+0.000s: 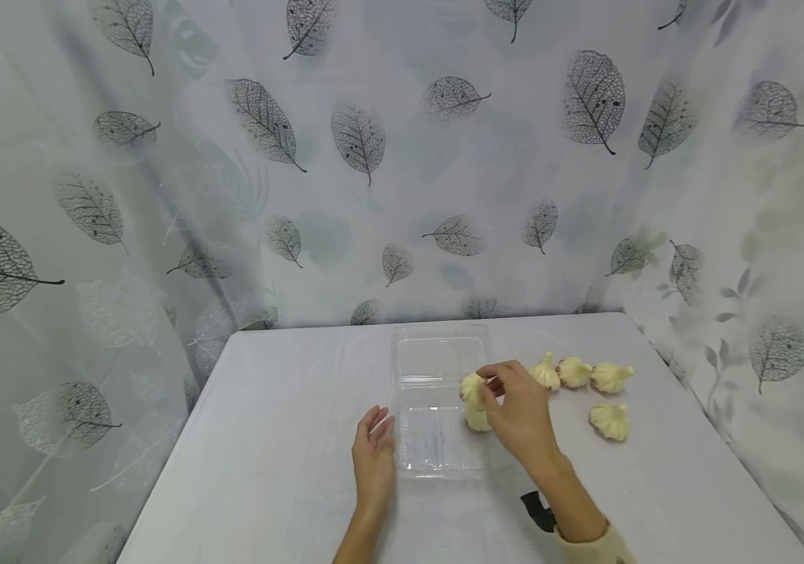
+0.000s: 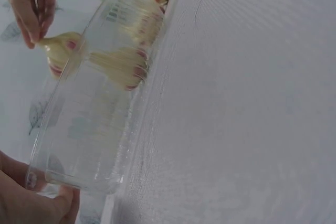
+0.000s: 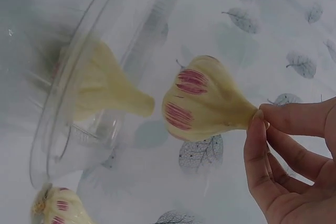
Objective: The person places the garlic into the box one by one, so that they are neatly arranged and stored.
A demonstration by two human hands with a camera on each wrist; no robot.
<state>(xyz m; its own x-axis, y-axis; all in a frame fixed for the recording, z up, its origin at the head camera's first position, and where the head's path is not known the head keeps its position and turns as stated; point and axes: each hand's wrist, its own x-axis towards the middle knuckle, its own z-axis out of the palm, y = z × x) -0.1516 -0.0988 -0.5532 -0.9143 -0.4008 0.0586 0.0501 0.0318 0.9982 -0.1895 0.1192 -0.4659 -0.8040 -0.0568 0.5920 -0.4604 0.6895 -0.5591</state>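
Observation:
My right hand (image 1: 520,411) pinches a garlic bulb (image 3: 202,98) by its stem, over the right side of a clear plastic container (image 1: 437,475). The bulb is cream with purple streaks, and its round end points left. Below it, another garlic bulb (image 1: 477,418) lies in the container near the right wall. My left hand (image 1: 374,458) rests beside the container's left edge, fingers loosely bent and touching the rim. The left wrist view shows that hand at the clear corner, partly cut off by the frame.
Right of the container lie more garlic bulbs: a row of three, with one bulb (image 1: 574,373) in its middle, and a single bulb (image 1: 610,421) nearer me. The container's hinged lid (image 1: 440,359) lies opened away from me. A leaf-patterned curtain (image 1: 402,157) hangs behind the white table (image 1: 282,439).

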